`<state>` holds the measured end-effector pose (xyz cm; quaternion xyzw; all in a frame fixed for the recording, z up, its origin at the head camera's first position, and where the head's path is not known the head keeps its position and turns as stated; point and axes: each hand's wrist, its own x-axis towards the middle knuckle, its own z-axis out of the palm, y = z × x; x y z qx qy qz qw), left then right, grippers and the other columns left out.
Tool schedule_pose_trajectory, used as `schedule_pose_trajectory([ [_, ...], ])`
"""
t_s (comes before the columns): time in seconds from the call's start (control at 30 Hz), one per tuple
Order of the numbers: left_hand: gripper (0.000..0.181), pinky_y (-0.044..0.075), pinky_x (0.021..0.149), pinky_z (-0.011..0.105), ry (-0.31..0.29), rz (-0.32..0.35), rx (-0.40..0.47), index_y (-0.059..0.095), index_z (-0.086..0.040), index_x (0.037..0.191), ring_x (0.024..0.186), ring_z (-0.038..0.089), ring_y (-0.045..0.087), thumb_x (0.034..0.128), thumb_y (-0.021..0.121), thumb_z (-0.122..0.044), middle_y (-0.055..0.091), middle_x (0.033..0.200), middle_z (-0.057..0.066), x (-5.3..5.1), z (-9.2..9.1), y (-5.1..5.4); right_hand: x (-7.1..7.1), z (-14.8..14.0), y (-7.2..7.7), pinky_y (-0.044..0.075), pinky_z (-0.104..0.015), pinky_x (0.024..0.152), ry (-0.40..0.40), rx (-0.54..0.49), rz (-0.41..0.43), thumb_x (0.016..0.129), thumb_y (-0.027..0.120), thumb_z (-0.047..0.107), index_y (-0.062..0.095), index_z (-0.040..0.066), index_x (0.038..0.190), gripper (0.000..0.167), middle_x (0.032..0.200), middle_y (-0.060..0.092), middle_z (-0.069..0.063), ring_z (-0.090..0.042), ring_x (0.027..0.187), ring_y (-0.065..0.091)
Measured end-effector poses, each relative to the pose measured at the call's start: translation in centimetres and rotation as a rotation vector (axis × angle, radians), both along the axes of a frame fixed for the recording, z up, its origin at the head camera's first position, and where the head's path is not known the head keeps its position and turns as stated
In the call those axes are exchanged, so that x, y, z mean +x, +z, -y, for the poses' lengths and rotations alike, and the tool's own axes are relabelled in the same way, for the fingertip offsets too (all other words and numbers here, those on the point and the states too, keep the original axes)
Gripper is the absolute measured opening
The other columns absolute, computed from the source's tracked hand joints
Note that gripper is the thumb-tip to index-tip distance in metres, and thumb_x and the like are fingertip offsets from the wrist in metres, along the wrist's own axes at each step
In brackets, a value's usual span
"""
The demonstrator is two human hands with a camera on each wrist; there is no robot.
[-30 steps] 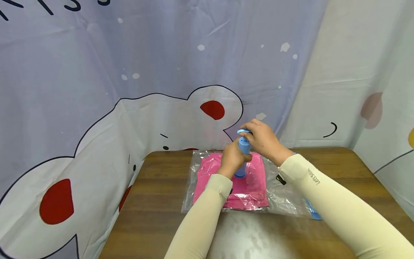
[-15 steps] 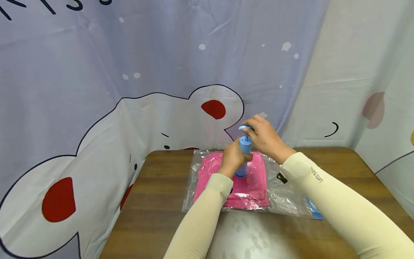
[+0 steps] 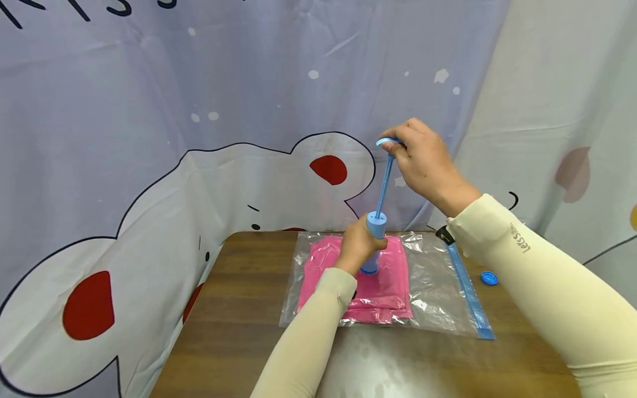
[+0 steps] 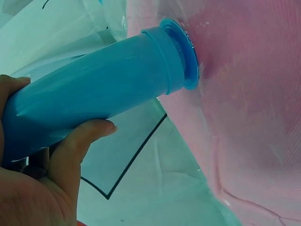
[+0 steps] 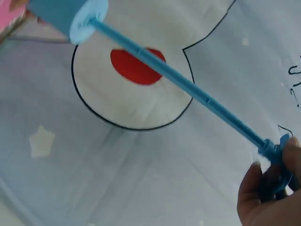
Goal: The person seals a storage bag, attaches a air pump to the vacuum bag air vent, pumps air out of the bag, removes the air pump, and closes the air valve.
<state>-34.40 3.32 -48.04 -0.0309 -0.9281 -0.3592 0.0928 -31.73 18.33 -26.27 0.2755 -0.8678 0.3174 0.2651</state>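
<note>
while your left hand (image 3: 359,243) curled its fingers round the blue hand pump (image 3: 376,222), which stood on the clear plastic bag (image 3: 438,284) over folded pink fabric (image 3: 383,290), your right hand (image 3: 423,160) pinched the raised handle (image 3: 385,141); a steady grip and straight strokes seemed best.

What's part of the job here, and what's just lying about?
Part of the job:
Blue hand pump, gripped by the left hand
Its extended rod and handle, held by the right hand
Clear bag under the pump, pink fabric inside

Just about:
Round blue cap on the table, perhaps the bag's
Printed backdrop
</note>
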Motion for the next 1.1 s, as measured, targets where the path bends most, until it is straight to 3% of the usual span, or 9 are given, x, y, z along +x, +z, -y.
schedule_pose_trajectory([
  [0.23,0.059,0.067,0.098,0.051,-0.015,-0.015,0.032,0.071,-0.016,0.137,0.111,0.032,0.082,0.0855,0.099,-0.024,0.085,0.120,0.010,0.0,0.1,0.3,-0.7,0.3,-2.7,0.054,-0.048,0.090,0.039,0.074,0.048,0.111,0.074,0.015,0.081,0.002,0.134,0.027,0.117,0.075,-0.021,-0.037,0.103,0.070],
  [0.5,0.067,0.068,0.096,0.048,-0.045,-0.038,-0.006,0.070,-0.015,0.143,0.110,0.032,0.082,0.0845,0.101,-0.027,0.086,0.119,0.010,0.1,-0.4,0.4,-1.8,0.4,-10.9,0.062,-0.053,0.096,0.065,0.177,0.155,0.110,0.075,0.013,0.082,-0.003,0.129,0.025,0.113,0.075,-0.021,-0.040,0.106,0.073],
  [0.63,0.065,0.068,0.094,0.047,-0.057,-0.036,-0.007,0.070,-0.017,0.142,0.109,0.033,0.083,0.0855,0.100,-0.027,0.086,0.120,0.009,0.1,-0.8,0.4,-1.7,0.1,-12.9,0.064,-0.055,0.099,0.061,0.140,0.191,0.112,0.072,0.011,0.080,-0.004,0.133,0.027,0.115,0.074,-0.021,-0.041,0.110,0.073],
  [0.9,0.066,0.067,0.094,0.048,-0.032,-0.014,-0.022,0.069,-0.017,0.143,0.106,0.031,0.081,0.0852,0.099,-0.025,0.085,0.119,0.008,0.0,-0.7,0.4,-1.5,0.0,-11.9,0.062,-0.055,0.100,0.076,0.155,0.194,0.114,0.066,0.009,0.078,-0.002,0.137,0.029,0.115,0.072,-0.020,-0.041,0.110,0.071],
  [1.0,0.066,0.067,0.095,0.048,-0.033,-0.023,-0.004,0.069,-0.016,0.142,0.106,0.031,0.081,0.0845,0.099,-0.024,0.085,0.118,0.009,0.0,-0.6,0.5,-1.4,0.1,-10.1,0.060,-0.053,0.098,0.075,0.145,0.166,0.114,0.066,0.008,0.079,-0.001,0.135,0.027,0.111,0.069,-0.019,-0.039,0.106,0.069],
  [1.1,0.064,0.068,0.097,0.049,-0.031,-0.027,0.025,0.070,-0.015,0.141,0.107,0.032,0.082,0.0850,0.099,-0.023,0.085,0.118,0.010,0.1,-0.5,0.6,-1.3,0.1,-7.1,0.058,-0.051,0.095,0.063,0.142,0.114,0.114,0.065,0.009,0.080,-0.001,0.134,0.026,0.108,0.069,-0.019,-0.038,0.103,0.068],
])
